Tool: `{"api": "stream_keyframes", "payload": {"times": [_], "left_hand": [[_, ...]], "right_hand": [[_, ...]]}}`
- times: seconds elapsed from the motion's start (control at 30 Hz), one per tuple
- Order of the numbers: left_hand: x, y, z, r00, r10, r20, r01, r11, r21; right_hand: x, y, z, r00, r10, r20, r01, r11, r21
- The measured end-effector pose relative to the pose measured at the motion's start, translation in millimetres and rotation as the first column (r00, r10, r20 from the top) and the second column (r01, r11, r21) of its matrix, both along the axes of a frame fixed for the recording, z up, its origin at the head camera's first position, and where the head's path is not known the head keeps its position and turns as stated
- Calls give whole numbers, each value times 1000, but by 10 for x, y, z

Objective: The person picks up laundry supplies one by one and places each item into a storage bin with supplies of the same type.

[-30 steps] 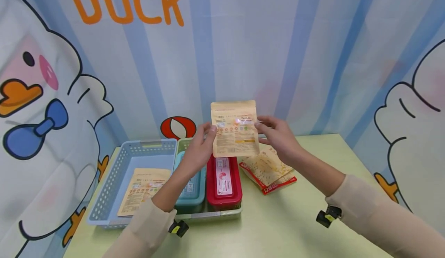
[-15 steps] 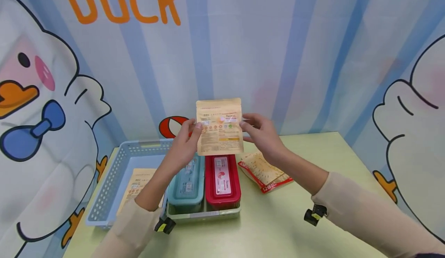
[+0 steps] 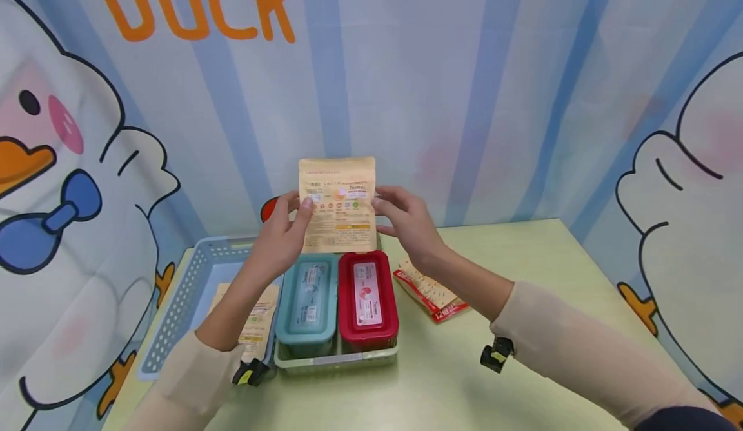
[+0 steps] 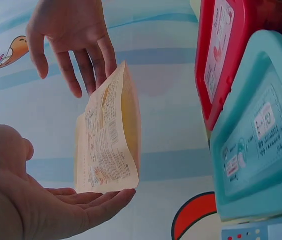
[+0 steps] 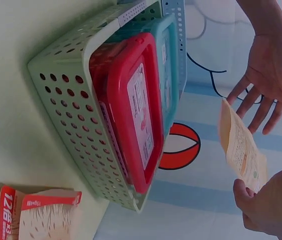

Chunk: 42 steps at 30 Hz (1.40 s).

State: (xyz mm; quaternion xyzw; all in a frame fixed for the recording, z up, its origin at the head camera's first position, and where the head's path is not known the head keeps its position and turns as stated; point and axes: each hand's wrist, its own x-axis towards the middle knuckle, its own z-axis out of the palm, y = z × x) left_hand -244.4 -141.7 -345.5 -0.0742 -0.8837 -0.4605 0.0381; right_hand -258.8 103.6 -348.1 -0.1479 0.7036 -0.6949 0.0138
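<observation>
A tan, printed pouch (image 3: 338, 206) stands upright in the air above the back of the green basket, between my two hands. My left hand (image 3: 284, 231) carries its left side on straight fingers (image 4: 103, 207); in the left wrist view the thumb stands off from the pouch. My right hand (image 3: 412, 224) touches the opposite edge with extended fingers, its thumb also apart in that view. Below lie a teal-lidded box (image 3: 307, 299) and a red-lidded box (image 3: 368, 297), side by side in the green basket (image 3: 339, 361). A similar tan pouch (image 3: 258, 324) rests in the blue basket (image 3: 168, 334), partly behind my left forearm.
Right of the green basket, packets with a red edge (image 3: 435, 308) lie on the pale green table (image 3: 522, 270), partly hidden by my right forearm. A blue-striped curtain (image 3: 406, 95) with printed ducks hangs behind the table.
Both hands have moved left together with the tan pouch, from above the red-lidded box toward the teal-lidded one. The baskets, boxes and packets keep their places on the table.
</observation>
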Motion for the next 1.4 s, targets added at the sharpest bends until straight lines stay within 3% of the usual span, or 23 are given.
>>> {"api": "stream_keyframes", "payload": {"times": [0.27,0.5,0.7,0.93,1.07,1.4], "left_hand": [[29,-160,45,1000,9,-24,-10,999,-43],[93,-321,177,1000,8,4,-8,999,-51],[187,-406,312,999,18,36,-17,999,-44],[232,-586,401,998,-15,61,17,999,-31],[275,-694,451,996,-2,84,8,997,-72],[416,-928,426,991,27,130,-15,996,-88]], "right_hand": [[-18,-178,-92,999,28,-27,-29,998,-57],[-20,-308,-116,997,60,-45,-63,995,-72],[2,-407,-82,997,64,-46,-68,994,-83],[35,-561,6,995,94,-36,-97,989,-112],[50,-659,32,993,116,-36,-120,985,-126],[118,-908,-11,982,183,-44,-187,975,-123]]}}
